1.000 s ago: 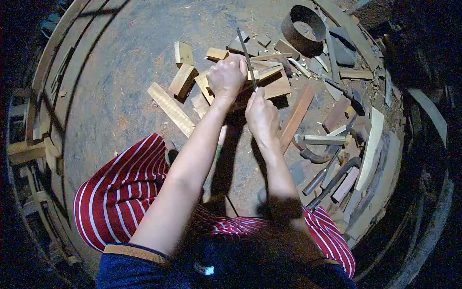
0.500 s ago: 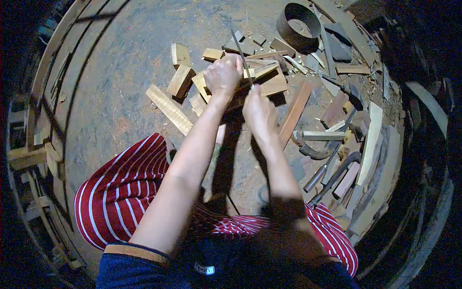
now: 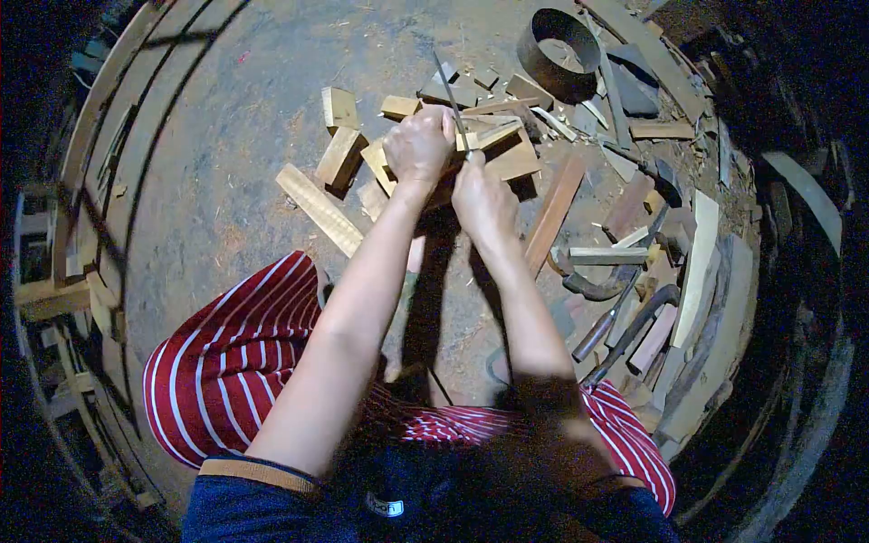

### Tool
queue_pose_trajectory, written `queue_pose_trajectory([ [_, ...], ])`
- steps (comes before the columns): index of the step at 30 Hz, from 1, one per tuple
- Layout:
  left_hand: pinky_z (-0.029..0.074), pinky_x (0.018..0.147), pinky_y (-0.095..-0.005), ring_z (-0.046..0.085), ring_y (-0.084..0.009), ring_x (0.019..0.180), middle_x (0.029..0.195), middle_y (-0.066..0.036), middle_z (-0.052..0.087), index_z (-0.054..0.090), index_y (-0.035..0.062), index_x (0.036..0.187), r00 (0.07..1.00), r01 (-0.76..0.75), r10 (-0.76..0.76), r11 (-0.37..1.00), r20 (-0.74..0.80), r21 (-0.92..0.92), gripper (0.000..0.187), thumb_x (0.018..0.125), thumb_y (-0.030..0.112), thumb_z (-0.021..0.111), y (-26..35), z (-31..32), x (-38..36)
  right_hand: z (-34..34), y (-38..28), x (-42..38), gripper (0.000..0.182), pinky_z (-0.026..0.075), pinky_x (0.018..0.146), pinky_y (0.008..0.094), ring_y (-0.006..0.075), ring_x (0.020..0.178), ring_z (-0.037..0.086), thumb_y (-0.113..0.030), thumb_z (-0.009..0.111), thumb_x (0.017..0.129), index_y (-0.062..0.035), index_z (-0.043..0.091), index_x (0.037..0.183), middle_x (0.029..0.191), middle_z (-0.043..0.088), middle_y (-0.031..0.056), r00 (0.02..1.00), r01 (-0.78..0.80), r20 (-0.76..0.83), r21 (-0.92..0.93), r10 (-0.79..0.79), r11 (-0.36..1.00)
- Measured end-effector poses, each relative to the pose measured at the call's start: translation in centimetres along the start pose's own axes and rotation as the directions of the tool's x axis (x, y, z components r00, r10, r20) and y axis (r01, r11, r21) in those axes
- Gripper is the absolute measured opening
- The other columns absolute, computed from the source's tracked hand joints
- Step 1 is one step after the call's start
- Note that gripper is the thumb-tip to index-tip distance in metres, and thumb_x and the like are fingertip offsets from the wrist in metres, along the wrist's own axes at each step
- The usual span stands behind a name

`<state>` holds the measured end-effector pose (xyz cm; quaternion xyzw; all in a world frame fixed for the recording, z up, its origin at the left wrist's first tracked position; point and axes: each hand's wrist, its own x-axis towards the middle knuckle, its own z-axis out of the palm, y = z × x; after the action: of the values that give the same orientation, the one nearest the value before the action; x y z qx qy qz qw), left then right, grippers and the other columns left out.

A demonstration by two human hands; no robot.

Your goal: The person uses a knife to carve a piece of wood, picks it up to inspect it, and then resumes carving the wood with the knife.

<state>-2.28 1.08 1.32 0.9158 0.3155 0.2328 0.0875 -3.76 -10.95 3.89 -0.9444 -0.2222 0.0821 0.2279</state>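
My right hand (image 3: 486, 201) is closed around the lower end of a thin saw-like blade (image 3: 449, 95), whose handle is hidden in the fist. The blade points up and slightly left, crossing a light wood piece (image 3: 493, 137). Just left of the blade, my left hand (image 3: 418, 147) is closed and presses on the wood pieces; what its fingers grip is hidden beneath it. A wider wooden block (image 3: 518, 159) lies under and right of the blade.
Wood blocks (image 3: 340, 156) and a flat stick (image 3: 319, 207) lie left of my hands. At the upper right stands a round metal ring (image 3: 559, 80). A reddish plank (image 3: 554, 213), a sickle-like tool (image 3: 641, 324) and several offcuts lie to the right.
My right hand has moved slightly up and left along with the blade. My left hand stays nearly where it was on the wood.
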Motion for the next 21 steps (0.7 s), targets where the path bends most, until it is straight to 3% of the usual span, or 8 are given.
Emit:
queue_pose_trajectory([
  [3, 0.053, 0.056, -0.0414, 0.066, -0.0290, 0.061, 0.068, -0.011, 0.067, 0.070, 0.0156, 0.070, 0.999, 0.046, -0.047, 0.999, -0.014, -0.023, 0.027, 0.082, 0.036, 0.058, 0.4, 0.2, 0.2, 0.4, 0.3, 0.6, 0.023, 0.051, 0.057, 0.0540, 0.0440, 0.061, 0.063, -0.021, 0.041, 0.095, 0.0011, 0.049, 0.095, 0.064, 0.061, 0.0264, 0.997, 0.044, -0.064, -0.068, -0.049, 0.997],
  [5, 0.053, 0.056, -0.0415, 0.066, -0.0295, 0.060, 0.068, -0.011, 0.067, 0.070, 0.0149, 0.069, 0.998, 0.062, -0.062, 0.998, 0.020, -0.003, 0.027, 0.082, 0.035, 0.058, 0.2, 0.2, 0.3, 0.2, 0.9, -1.8, 0.022, 0.050, 0.056, 0.0538, 0.0446, 0.061, 0.062, -0.020, 0.041, 0.095, 0.0006, 0.049, 0.094, 0.064, 0.061, 0.0262, 0.999, 0.046, -0.004, -0.004, -0.046, 0.999],
  [6, 0.052, 0.053, -0.0409, 0.066, -0.0294, 0.057, 0.066, -0.011, 0.066, 0.070, 0.0159, 0.069, 0.999, 0.022, -0.021, 1.000, -0.032, 0.019, 0.029, 0.084, 0.037, 0.056, -0.1, 0.5, 0.4, -1.3, 0.2, -3.3, 0.021, 0.050, 0.057, 0.0543, 0.0447, 0.064, 0.063, -0.020, 0.041, 0.095, 0.0002, 0.049, 0.094, 0.066, 0.062, 0.0266, 0.995, -0.037, 0.092, -0.003, 0.037, 0.999],
  [10, 0.052, 0.049, -0.0396, 0.065, -0.0285, 0.054, 0.063, -0.011, 0.066, 0.070, 0.0164, 0.068, 0.994, -0.042, 0.047, 0.998, -0.098, 0.056, 0.034, 0.086, 0.040, 0.054, -0.7, 0.9, 0.0, -1.6, 1.1, -5.2, 0.022, 0.050, 0.057, 0.0548, 0.0443, 0.066, 0.063, -0.021, 0.041, 0.096, -0.0001, 0.049, 0.096, 0.067, 0.062, 0.0270, 0.994, -0.040, 0.106, -0.013, 0.041, 0.999],
  [13, 0.052, 0.049, -0.0394, 0.066, -0.0281, 0.055, 0.064, -0.010, 0.066, 0.071, 0.0168, 0.070, 0.989, -0.102, 0.108, 0.993, -0.100, 0.060, 0.034, 0.087, 0.041, 0.053, -0.2, 0.7, 0.0, -0.4, 0.8, -1.1, 0.019, 0.051, 0.054, 0.0533, 0.0412, 0.063, 0.065, -0.016, 0.042, 0.090, 0.0023, 0.049, 0.091, 0.064, 0.062, 0.0246, 0.998, 0.059, -0.023, -0.028, -0.060, 0.998],
  [17, 0.053, 0.054, -0.0408, 0.066, -0.0288, 0.057, 0.066, -0.012, 0.067, 0.070, 0.0118, 0.068, 0.999, 0.049, -0.049, 0.999, 0.006, 0.005, 0.031, 0.082, 0.037, 0.058, 0.4, 0.1, 0.2, 0.1, 0.5, 0.1, 0.019, 0.051, 0.055, 0.0540, 0.0415, 0.064, 0.065, -0.015, 0.041, 0.091, 0.0030, 0.048, 0.094, 0.065, 0.062, 0.0259, 0.997, 0.064, -0.036, -0.069, -0.066, 0.996],
  [19, 0.053, 0.054, -0.0408, 0.066, -0.0291, 0.057, 0.066, -0.012, 0.067, 0.070, 0.0114, 0.068, 0.998, 0.054, -0.057, 0.996, 0.034, 0.069, 0.031, 0.082, 0.037, 0.057, 0.1, 0.5, 0.4, -0.3, 0.8, -2.6, 0.026, 0.049, 0.060, 0.0540, 0.0437, 0.067, 0.063, -0.021, 0.041, 0.095, 0.0018, 0.051, 0.099, 0.068, 0.061, 0.0281, 0.995, -0.063, 0.076, 0.073, 0.057, 0.995],
  [21, 0.051, 0.046, -0.0410, 0.064, -0.0305, 0.052, 0.060, -0.012, 0.064, 0.071, 0.0155, 0.068, 0.997, -0.023, 0.030, 0.995, -0.068, 0.094, 0.031, 0.084, 0.037, 0.055, -0.4, 0.8, 0.2, -1.4, 0.7, -4.8, 0.024, 0.048, 0.059, 0.0553, 0.0442, 0.068, 0.063, -0.021, 0.041, 0.095, 0.0011, 0.050, 0.100, 0.068, 0.060, 0.0287, 0.985, -0.088, 0.153, 0.019, 0.084, 0.996],
])
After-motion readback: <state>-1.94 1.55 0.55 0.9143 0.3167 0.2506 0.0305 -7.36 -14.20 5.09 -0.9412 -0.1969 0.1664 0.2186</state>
